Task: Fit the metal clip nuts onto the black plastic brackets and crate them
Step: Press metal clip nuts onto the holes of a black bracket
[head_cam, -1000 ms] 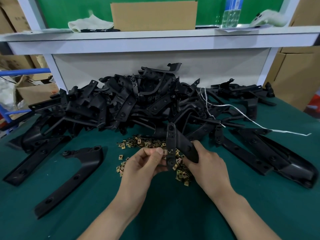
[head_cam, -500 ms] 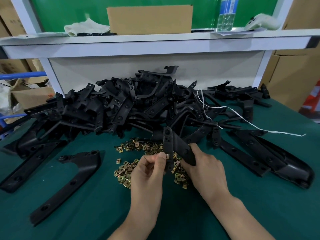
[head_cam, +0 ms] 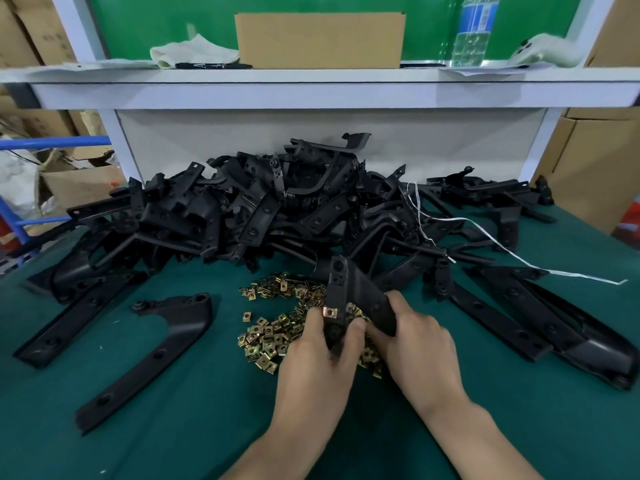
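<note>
Both hands hold one black plastic bracket [head_cam: 349, 289] upright over a heap of brass-coloured clip nuts [head_cam: 273, 337] on the green table. My right hand [head_cam: 412, 341] grips the bracket's wider body. My left hand [head_cam: 318, 355] grips the narrow arm from the left, thumb across it. One clip nut [head_cam: 329, 311] sits clipped on that arm's edge just above my left fingers. A big pile of black brackets [head_cam: 277, 209] lies behind.
Loose brackets lie left [head_cam: 152, 355] and right [head_cam: 540, 317] of the hands. A white string [head_cam: 519, 261] trails across the right. A white shelf [head_cam: 311, 88] behind carries a cardboard box [head_cam: 318, 39], a cloth and a bottle [head_cam: 474, 29]. Cartons stand at both sides.
My left hand, which pinched a clip nut beside the bracket, has pushed it onto the arm's edge and now grips the arm itself. The bracket stays in my right hand.
</note>
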Demonstrator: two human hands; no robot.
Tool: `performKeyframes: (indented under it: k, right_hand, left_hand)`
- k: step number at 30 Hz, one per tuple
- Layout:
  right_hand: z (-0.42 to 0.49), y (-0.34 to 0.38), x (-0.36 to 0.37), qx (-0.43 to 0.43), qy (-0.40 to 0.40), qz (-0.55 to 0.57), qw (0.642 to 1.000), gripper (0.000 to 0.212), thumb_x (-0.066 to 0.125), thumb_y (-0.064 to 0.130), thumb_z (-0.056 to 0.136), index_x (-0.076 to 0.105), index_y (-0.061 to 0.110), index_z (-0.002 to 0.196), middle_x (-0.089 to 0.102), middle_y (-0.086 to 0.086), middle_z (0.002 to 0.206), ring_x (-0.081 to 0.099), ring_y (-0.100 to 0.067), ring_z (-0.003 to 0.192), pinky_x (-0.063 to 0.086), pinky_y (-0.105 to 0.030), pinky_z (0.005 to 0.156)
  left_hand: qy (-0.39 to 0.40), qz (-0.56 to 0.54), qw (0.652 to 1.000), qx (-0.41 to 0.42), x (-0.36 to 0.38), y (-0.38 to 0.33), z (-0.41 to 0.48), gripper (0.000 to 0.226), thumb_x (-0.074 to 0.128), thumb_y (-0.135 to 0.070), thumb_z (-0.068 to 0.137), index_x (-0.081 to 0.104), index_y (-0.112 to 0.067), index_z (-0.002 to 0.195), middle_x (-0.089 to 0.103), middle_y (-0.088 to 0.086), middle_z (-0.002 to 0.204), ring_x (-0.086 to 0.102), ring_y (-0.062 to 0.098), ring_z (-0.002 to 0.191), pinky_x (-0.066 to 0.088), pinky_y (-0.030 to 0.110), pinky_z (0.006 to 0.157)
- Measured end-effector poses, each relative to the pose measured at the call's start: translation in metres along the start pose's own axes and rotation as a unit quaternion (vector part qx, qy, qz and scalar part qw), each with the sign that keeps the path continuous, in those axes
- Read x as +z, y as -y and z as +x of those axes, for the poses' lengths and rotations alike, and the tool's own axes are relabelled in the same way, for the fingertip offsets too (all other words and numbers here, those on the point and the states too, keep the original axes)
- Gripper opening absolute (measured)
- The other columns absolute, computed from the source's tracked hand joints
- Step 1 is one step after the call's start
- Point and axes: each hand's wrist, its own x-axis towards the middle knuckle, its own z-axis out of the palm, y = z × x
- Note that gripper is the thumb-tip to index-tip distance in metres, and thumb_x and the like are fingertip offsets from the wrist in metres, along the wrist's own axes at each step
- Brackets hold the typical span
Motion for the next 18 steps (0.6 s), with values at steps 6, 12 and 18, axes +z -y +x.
performKeyframes:
  k: [6,12,18]
  right_hand:
    - [-0.002,0.007,0.002,-0.016,-0.013,-0.021,1.000,0.031,0.071,0.048,0.085,0.049,0.030,0.098,0.024,0.015,0.051,0.064,-0.028,0.062,0.028,-0.033,0.050]
    - [-0.002,0.010,0.000,-0.025,-0.025,-0.020,0.999,0.030,0.074,0.044,0.084,0.054,0.029,0.101,0.022,0.016,0.051,0.063,-0.027,0.059,0.028,-0.032,0.049]
    - [-0.003,0.012,-0.001,-0.027,-0.034,-0.021,0.999,0.031,0.077,0.044,0.081,0.055,0.029,0.098,0.018,0.017,0.050,0.062,-0.027,0.055,0.024,-0.031,0.047]
  left_hand:
    - [-0.038,0.100,0.994,0.024,-0.003,0.003,0.002,0.052,0.026,-0.076,0.082,0.047,-0.028,0.079,0.048,-0.005,0.048,0.046,0.013,0.045,0.044,0.032,0.049]
    - [-0.055,0.112,0.992,0.031,-0.002,0.003,0.001,0.048,0.027,-0.073,0.087,0.043,-0.029,0.074,0.045,-0.007,0.047,0.044,0.012,0.043,0.041,0.032,0.048]
    - [-0.063,0.123,0.990,0.041,-0.001,0.004,0.000,0.048,0.027,-0.071,0.089,0.046,-0.029,0.074,0.049,-0.006,0.048,0.052,0.014,0.049,0.043,0.032,0.049]
